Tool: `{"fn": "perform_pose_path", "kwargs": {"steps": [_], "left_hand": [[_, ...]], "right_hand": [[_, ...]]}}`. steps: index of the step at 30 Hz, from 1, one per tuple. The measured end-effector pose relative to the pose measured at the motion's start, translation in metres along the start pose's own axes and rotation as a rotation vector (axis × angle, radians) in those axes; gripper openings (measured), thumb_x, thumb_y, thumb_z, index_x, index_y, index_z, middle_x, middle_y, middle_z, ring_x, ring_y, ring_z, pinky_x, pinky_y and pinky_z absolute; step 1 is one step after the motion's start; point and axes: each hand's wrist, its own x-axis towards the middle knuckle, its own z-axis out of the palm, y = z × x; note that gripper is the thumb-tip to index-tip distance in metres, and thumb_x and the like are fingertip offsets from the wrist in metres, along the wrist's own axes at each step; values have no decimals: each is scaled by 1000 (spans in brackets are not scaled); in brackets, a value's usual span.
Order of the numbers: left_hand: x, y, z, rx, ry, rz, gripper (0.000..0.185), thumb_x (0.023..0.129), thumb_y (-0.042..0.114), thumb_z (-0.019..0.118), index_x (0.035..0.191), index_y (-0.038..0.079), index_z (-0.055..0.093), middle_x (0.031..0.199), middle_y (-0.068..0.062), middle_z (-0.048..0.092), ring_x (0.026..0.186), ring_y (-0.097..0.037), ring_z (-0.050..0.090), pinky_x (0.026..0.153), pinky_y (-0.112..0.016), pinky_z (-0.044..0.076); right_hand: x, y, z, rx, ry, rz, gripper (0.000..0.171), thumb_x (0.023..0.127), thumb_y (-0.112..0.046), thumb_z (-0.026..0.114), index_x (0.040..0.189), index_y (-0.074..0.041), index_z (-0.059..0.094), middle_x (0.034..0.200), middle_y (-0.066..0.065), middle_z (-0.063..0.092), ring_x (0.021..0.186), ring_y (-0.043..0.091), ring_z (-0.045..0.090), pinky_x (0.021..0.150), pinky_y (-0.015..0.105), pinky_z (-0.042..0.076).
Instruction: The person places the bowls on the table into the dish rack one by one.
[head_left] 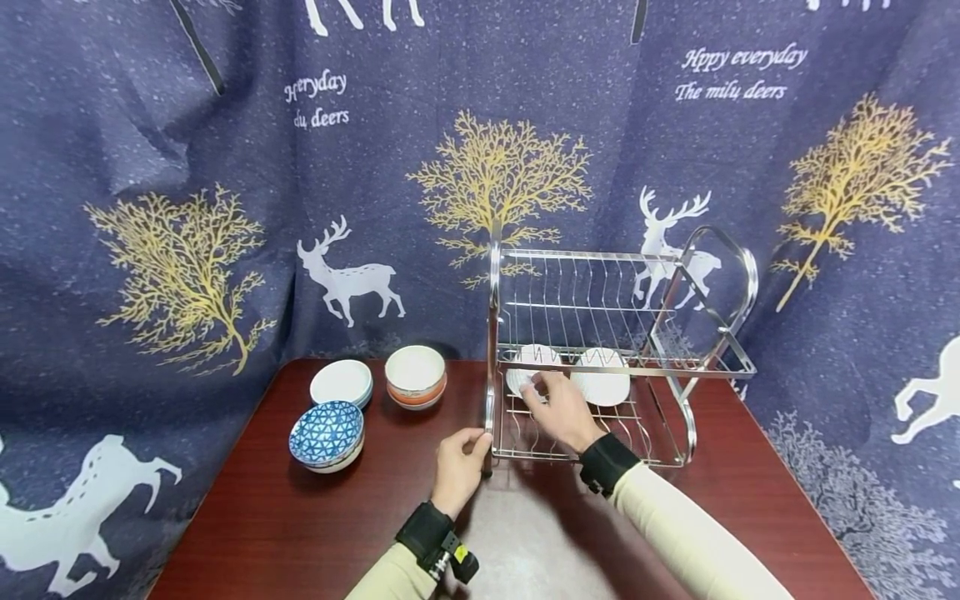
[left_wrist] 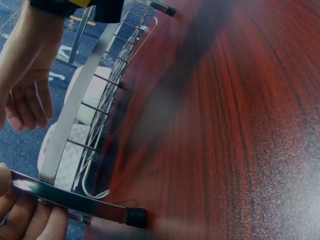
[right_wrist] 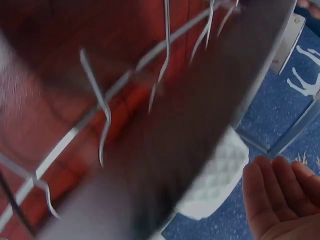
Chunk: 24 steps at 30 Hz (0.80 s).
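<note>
Left hand [head_left: 459,463] gripped the front leg of the dish rack [head_left: 491,333], fingers curled round the upright near its foot on the table [head_left: 262,517]. Right hand [head_left: 558,408] was inside the lower tier, grip spread loose, fingertips at the left white dish [head_left: 525,377]; contact vs. just beside, can't tell. Right wrist view showed open fingers next to the textured white dish [right_wrist: 215,180], nothing pinched.

Risks, as I judged them:
- Second white dish [head_left: 603,385] stood just beside the first. Pulling one out could knock the other over on the wire slots.
- Upper tier bar sat right above the wrist; lifting a dish could clip it.
- Rack is light wire. If the left hand let go, it could slide or tip.
- Stacked bowls [head_left: 327,433] to the left were well apart, low risk.
</note>
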Motion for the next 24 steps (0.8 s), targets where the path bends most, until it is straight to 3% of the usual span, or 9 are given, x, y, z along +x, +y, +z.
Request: {"fn": "perform_pose_path", "kwargs": {"steps": [6, 13, 24], "left_hand": [[0, -1, -1, 9, 5, -14, 14, 86, 19, 72, 94, 9, 75, 79, -2, 72, 70, -12, 66, 64, -25, 52], [-1, 1, -3, 20, -8, -43, 15, 86, 21, 73, 95, 10, 75, 85, -2, 72, 75, -13, 68, 67, -26, 53], [-2, -1, -7, -11, -32, -50, 11, 86, 17, 72, 94, 9, 73, 87, -3, 72, 78, -14, 68, 68, -25, 53]], "right_hand": [[-7, -7, 12, 80, 21, 16, 21, 91, -30, 62, 97, -10, 66, 86, -1, 64, 78, 13, 59, 74, 33, 49], [-13, -15, 23, 191, 77, -57, 8, 90, -23, 64, 86, -16, 65, 81, -5, 63, 70, 8, 57, 65, 27, 48], [-23, -25, 37, 281, 34, 9, 16, 91, -25, 64, 98, -11, 67, 87, -4, 66, 76, 10, 60, 71, 29, 50]]}}
